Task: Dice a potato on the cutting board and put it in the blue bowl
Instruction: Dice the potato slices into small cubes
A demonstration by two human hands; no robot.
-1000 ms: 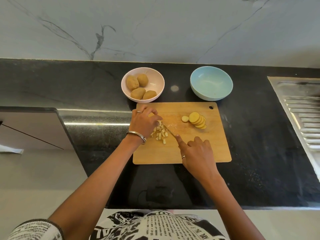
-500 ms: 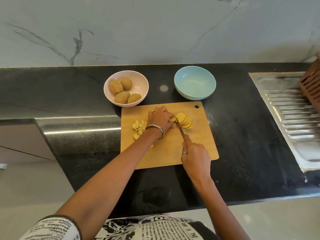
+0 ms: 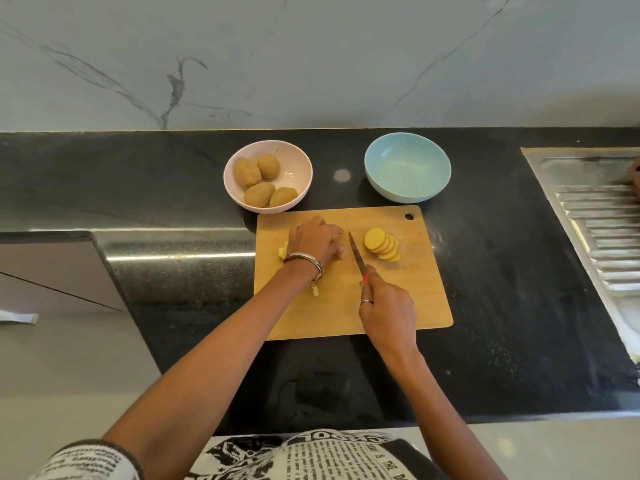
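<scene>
A person dices potato with a knife on a wooden cutting board set on a black stone counter.

The black speckled stone counter (image 3: 485,271) carries the rectangular light wooden cutting board (image 3: 408,299) near its front edge. Behind the board's far edge sit a pale pink bowl (image 3: 301,161) of four whole potatoes and the empty light blue bowl (image 3: 408,168). The left hand (image 3: 315,242), curled over something hidden near the board's far left corner, has come back from the fanned row of round yellow potato slices (image 3: 382,244) at the far right; likely it carried a slice over for dicing. The right hand (image 3: 388,306) grips a red-handled knife (image 3: 356,254), blade pointing away between hand and slices. Small pale potato cubes (image 3: 283,251) peek out by the left wrist. Nothing has reached the blue bowl yet.
</scene>
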